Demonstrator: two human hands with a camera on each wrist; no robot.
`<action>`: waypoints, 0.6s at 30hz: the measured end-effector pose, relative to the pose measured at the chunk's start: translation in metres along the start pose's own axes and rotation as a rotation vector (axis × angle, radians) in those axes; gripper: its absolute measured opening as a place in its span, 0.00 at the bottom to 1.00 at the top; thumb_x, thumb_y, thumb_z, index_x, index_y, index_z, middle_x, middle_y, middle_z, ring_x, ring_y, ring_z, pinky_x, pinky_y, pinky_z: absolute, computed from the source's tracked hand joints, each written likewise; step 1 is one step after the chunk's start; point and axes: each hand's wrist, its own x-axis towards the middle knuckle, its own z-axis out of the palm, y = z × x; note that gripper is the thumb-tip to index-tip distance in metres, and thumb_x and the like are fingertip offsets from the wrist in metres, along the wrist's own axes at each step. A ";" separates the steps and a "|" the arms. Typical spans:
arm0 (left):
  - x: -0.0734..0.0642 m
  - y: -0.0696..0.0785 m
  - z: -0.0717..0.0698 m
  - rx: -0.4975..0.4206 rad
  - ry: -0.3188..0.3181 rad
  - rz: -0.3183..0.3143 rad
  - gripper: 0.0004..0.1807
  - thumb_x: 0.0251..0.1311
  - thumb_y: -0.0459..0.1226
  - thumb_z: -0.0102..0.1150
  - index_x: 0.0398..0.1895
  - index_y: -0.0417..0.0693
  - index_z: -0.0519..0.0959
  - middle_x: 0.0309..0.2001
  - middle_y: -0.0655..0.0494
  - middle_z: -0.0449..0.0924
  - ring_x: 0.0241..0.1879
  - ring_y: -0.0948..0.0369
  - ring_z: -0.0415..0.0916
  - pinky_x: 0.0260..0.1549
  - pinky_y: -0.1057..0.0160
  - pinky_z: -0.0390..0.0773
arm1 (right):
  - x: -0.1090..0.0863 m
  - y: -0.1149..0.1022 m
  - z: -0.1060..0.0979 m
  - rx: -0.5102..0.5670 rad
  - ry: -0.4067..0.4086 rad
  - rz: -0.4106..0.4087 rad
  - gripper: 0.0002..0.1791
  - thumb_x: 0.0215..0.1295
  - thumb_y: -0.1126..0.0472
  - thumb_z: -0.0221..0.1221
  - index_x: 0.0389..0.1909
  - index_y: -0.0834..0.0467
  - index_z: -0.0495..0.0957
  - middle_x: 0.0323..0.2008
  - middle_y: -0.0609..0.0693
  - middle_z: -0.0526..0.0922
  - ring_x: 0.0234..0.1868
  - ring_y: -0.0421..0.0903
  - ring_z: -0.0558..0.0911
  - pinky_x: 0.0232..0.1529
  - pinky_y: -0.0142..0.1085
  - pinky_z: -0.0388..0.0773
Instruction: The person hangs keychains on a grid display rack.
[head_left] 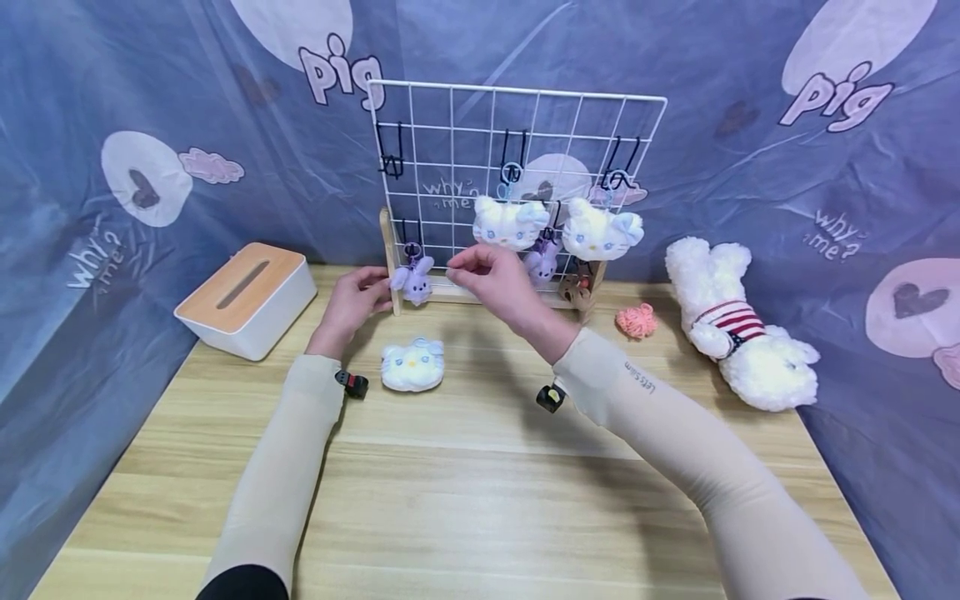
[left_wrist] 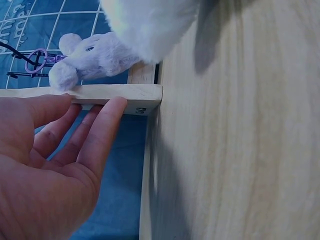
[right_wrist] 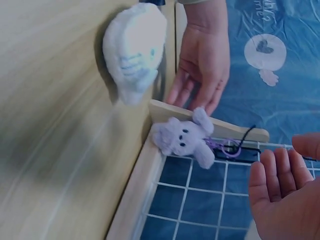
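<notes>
My left hand (head_left: 352,304) is at the left end of the display rack, its fingertips touching the outer side of the wooden upright (left_wrist: 115,92). Right by them a purple bunny plush keychain (head_left: 416,281) hangs from a black hook at the lower left of the white wire grid (head_left: 452,150). My right hand (head_left: 498,287) is in the air before the grid's middle, fingers bent softly and nothing in them; the right wrist view shows its palm (right_wrist: 282,210) near the bunny's hook. A white cat-face plush (head_left: 412,367) lies on the table between my arms.
Two white cat-face plushes with blue bows (head_left: 602,229) hang on upper hooks. Another purple bunny (head_left: 543,260) and a brown plush (head_left: 574,288) hang lower. A tissue box (head_left: 247,300) stands left; a coral scrunchie-like item (head_left: 637,321) and a large white plush (head_left: 738,325) lie right.
</notes>
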 end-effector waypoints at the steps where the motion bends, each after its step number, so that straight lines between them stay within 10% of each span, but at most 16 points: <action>1: 0.000 0.000 0.000 0.001 0.000 -0.001 0.23 0.86 0.34 0.56 0.77 0.33 0.75 0.66 0.34 0.79 0.57 0.51 0.84 0.62 0.60 0.95 | 0.000 0.001 0.002 -0.005 -0.004 0.002 0.10 0.76 0.66 0.70 0.53 0.65 0.89 0.47 0.55 0.92 0.41 0.40 0.82 0.39 0.25 0.81; 18: 0.003 -0.004 -0.001 0.025 0.015 0.008 0.23 0.85 0.33 0.57 0.76 0.33 0.76 0.64 0.36 0.79 0.56 0.52 0.84 0.56 0.65 0.96 | 0.001 0.025 0.036 -0.054 -0.088 0.045 0.14 0.74 0.66 0.71 0.57 0.66 0.89 0.48 0.60 0.93 0.41 0.40 0.85 0.42 0.24 0.85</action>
